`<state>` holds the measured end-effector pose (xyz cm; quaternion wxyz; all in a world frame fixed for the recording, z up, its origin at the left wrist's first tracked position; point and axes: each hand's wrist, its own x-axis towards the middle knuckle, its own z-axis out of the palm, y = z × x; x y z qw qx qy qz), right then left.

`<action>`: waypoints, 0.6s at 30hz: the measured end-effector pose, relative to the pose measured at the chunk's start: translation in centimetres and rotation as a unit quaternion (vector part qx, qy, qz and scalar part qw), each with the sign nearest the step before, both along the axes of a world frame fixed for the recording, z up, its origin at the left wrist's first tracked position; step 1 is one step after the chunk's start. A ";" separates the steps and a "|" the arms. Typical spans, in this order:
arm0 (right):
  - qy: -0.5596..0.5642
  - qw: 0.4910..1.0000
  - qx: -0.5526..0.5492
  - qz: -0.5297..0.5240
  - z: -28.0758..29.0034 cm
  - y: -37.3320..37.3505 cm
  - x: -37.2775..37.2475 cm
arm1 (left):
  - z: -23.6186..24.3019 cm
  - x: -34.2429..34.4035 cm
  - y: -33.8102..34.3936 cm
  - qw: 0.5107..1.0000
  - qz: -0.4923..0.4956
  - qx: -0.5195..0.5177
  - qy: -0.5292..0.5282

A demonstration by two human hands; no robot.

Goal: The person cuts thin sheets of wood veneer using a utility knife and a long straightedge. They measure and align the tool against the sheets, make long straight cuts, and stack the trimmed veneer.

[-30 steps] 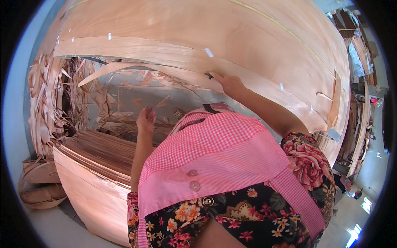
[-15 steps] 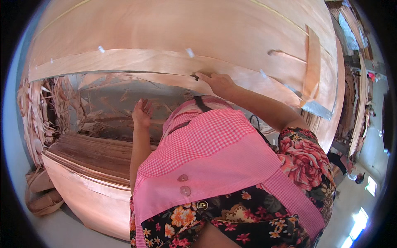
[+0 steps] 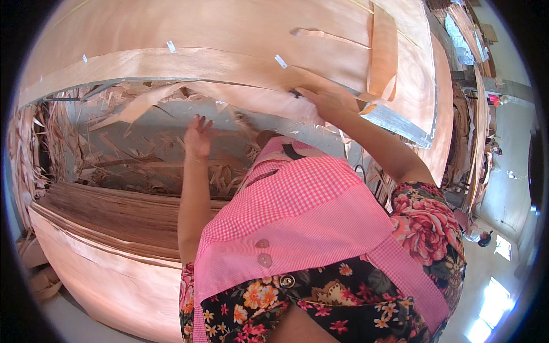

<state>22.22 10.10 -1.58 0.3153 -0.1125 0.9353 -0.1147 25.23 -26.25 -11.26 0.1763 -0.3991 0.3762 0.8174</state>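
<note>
A small dark tool (image 3: 295, 92), too small to name, is gripped in my right hand (image 3: 320, 106) at the near edge of a large pale wood veneer sheet (image 3: 206, 26). Below that edge a narrow strip of veneer (image 3: 223, 91) is separated and hangs, with a torn tail toward the left. My left hand (image 3: 198, 137) is raised below the strip, fingers apart and holding nothing. A metal-edged board (image 3: 400, 127) shows beneath the sheet at right, and a loose veneer piece (image 3: 382, 51) lies on top.
A veneer stack (image 3: 114, 211) stands at lower left. Scraps (image 3: 40, 148) hang at far left and litter the grey floor (image 3: 143, 134), where my foot shows. More stacked wood (image 3: 463, 143) lines the right, with a person (image 3: 474, 233) beyond.
My view has shifted rightward along the sheet. My right hand has moved right along the edge with the tool, and more strip hangs free. My left hand has risen slightly, still open.
</note>
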 end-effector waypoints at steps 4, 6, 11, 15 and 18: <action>0.130 0.990 0.001 0.060 0.6 7.1 3.5 | 0.7 3.6 4.9 0.999 -0.028 -0.006 -0.039; 0.121 0.991 0.013 0.047 -0.2 9.9 4.5 | 0.7 4.5 6.2 0.999 -0.002 -0.016 -0.052; 0.181 0.978 -0.014 0.099 0.1 17.9 7.4 | -0.4 5.9 10.1 0.979 0.091 -0.183 -0.016; 0.140 0.975 0.073 0.155 1.0 23.7 8.6 | 3.5 5.7 17.6 0.720 -0.108 -0.626 0.278; 0.114 0.984 0.015 0.136 1.6 27.7 9.4 | 6.7 4.9 24.3 0.507 -0.287 -0.682 0.442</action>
